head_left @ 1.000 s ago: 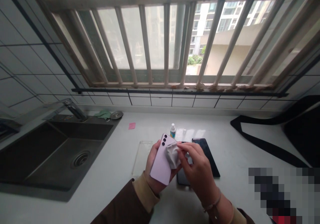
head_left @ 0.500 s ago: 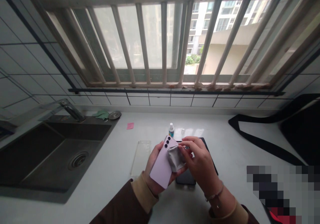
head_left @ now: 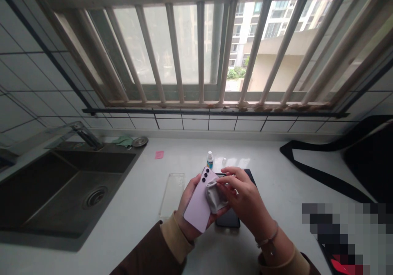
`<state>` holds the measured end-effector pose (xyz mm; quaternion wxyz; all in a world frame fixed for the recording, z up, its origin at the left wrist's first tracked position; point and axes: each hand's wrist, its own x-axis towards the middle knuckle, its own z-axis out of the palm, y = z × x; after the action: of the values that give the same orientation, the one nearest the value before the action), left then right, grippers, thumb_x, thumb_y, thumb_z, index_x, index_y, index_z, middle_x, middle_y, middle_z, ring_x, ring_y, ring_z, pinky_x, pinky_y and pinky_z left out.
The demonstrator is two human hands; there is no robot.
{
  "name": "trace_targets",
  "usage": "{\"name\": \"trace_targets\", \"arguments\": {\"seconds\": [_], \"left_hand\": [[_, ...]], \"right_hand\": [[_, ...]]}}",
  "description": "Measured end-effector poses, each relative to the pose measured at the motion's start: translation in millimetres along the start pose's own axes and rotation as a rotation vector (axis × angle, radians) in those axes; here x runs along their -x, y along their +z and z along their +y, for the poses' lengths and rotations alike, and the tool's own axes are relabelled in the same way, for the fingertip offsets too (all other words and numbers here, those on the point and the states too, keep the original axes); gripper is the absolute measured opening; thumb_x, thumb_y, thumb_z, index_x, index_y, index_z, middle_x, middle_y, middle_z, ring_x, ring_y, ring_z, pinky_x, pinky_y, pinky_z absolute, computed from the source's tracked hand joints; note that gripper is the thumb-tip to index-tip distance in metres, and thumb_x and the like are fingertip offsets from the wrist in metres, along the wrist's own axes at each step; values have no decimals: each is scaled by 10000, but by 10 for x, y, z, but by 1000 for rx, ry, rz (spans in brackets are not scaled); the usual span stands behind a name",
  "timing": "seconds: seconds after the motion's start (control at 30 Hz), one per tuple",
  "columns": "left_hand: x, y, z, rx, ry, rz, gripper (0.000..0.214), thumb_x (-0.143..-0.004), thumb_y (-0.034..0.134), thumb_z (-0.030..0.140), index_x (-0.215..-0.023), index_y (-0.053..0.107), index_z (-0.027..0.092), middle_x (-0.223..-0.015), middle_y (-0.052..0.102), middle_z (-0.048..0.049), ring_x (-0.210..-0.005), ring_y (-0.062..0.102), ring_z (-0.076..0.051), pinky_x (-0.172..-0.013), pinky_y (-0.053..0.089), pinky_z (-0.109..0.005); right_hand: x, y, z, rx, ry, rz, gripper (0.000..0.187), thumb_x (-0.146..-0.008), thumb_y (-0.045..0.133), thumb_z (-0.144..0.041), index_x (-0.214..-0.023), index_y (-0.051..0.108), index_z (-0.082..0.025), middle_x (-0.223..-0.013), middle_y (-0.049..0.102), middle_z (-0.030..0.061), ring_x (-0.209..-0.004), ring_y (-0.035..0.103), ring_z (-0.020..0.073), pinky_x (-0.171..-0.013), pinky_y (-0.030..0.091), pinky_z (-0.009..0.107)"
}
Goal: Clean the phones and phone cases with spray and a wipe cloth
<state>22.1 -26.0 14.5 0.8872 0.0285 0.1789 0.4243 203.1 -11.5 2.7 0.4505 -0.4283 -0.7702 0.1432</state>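
A lilac smartphone (head_left: pixel 196 209), its back with three black camera lenses facing up, rests tilted in my left hand (head_left: pixel 186 213), whose fingers wrap around its edges. Over the phone's right edge lies a folded grey cloth (head_left: pixel 215 198). My right hand (head_left: pixel 242 193) pinches the top of that cloth between thumb and fingers. Beneath my hands, on the counter, a dark phone-like device (head_left: pixel 227 219) and a larger dark flat object (head_left: pixel 251 177) are partly covered. To the left lies a clear phone case (head_left: pixel 172 195). A small white-capped bottle (head_left: pixel 210 158) stands just behind the phone.
A dark sink (head_left: pixel 76 185) with a faucet (head_left: pixel 87 136) is at the left. Near its corner are a green cloth (head_left: pixel 123 140) and a metal drain strainer (head_left: pixel 140 141). A pink sticky note (head_left: pixel 159 155) lies on the white counter (head_left: pixel 135 209). A black strap (head_left: pixel 325 176) stretches across the right.
The fingers of my right hand have shifted slightly left over the cloth, and its top has folded down a little. My left hand and the phone stay almost still.
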Motion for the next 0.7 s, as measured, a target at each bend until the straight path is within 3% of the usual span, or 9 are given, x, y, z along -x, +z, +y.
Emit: {"name": "trace_targets", "arguments": {"seconds": [0.13,0.37,0.6,0.7], "left_hand": [[7,8,2,-42,-3,1,580,-1001,547,548,-1306,675,72,-1193,764,-216,-1152,720,-352,-983,567,-480],[31,68,-9,-39,-21,22,612,-1015,535,511,-1420,609,59,-1338,711,-229,-1238,683,-343,-1087,512,-523],[21,43,-31,-46,-48,19,542,-1018,536,487,-1342,669,73,-1303,734,-215,-1197,704,-356,-1089,501,-597],[16,17,-28,-56,-77,-16,552,-1010,542,498,-1335,672,71,-1294,735,-218,-1181,709,-359,-1044,535,-576]], "right_hand": [[-19,-68,-86,-75,75,-52,119,-1033,602,-294,-1024,701,-228,-1075,695,97,-1001,662,248,-840,588,396],[-10,-99,-157,-294,338,-104,172,-1015,625,-388,-1030,690,-229,-978,727,52,-787,685,184,-659,575,288],[-12,-27,-62,-350,467,-60,297,-936,746,-442,-1150,700,-241,-994,757,44,-854,722,207,-792,616,348],[-4,-8,-13,-271,455,9,351,-897,786,-455,-1155,719,-228,-1000,744,67,-815,704,213,-719,622,347]]}}
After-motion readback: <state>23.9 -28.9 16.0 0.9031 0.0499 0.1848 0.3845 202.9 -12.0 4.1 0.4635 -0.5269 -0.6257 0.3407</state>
